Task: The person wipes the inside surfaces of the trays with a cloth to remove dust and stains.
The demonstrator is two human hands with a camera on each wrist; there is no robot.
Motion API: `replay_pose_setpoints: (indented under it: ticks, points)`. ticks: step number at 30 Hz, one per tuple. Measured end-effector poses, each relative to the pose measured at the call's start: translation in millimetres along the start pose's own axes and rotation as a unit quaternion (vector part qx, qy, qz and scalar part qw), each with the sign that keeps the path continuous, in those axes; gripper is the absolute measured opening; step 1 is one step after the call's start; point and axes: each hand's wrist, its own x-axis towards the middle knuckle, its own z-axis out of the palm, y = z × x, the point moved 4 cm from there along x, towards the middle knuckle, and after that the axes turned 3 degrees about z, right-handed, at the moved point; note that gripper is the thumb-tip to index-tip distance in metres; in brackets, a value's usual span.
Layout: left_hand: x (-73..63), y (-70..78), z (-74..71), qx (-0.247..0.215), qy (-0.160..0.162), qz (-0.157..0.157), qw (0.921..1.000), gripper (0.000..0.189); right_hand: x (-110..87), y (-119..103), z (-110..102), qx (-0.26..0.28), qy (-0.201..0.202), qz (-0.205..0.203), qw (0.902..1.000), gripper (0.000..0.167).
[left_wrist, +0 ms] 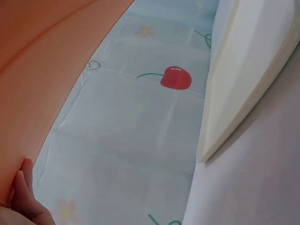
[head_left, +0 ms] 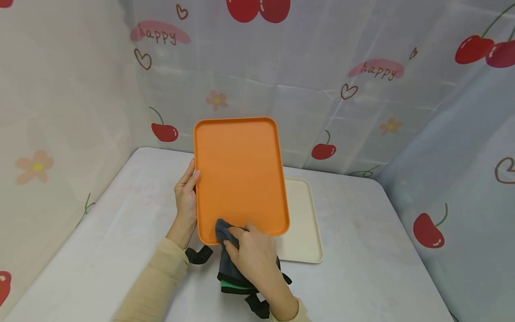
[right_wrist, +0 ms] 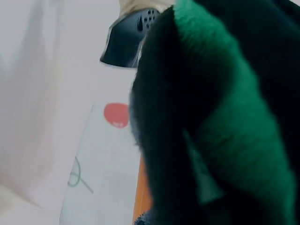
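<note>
In the head view an orange tray (head_left: pixel 241 174) stands tilted up, its flat inner face toward me. My left hand (head_left: pixel 186 197) grips its left edge, thumb at the rim and the other fingers partly hidden behind. With my right hand (head_left: pixel 255 252) I hold a bunched dark grey cloth (head_left: pixel 230 267) against the tray's lower edge; its green side hangs below. In the right wrist view the cloth (right_wrist: pixel 234 117) fills much of the picture, dark with green folds. The left wrist view shows the tray's underside and my left fingers (left_wrist: pixel 28 187) at its edge.
A cream tray (head_left: pixel 301 223) lies flat on the white table (head_left: pixel 362 250), partly behind the orange one. Black straps (head_left: pixel 199 256) hang at both wrists. Curtains (head_left: pixel 257 58) printed with cherries, hearts and flowers enclose the table at the back and sides.
</note>
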Motion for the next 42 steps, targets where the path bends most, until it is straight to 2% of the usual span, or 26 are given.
replay_pose_setpoints:
  ticks: [8,16,23,42]
  points:
    - [1.5,1.2,-1.0,-0.001,0.010,-0.007,0.9999,0.048,-4.0,27,-8,-0.011,-0.001,0.055,0.9984,0.023]
    - [2.5,2.1,-2.6,0.000,0.006,-0.017,0.9998,0.049,-8.6,62,-15,-0.004,-0.012,0.122,0.9925,0.026]
    - [2.0,1.0,-1.0,0.013,0.001,-0.016,0.9998,0.049,-12.9,94,-20,-0.014,0.011,0.173,0.9848,0.026]
    - [0.4,-1.2,0.7,0.044,-0.012,-0.003,0.9990,0.051,-15.1,101,-14,0.000,0.031,0.207,0.9779,0.026]
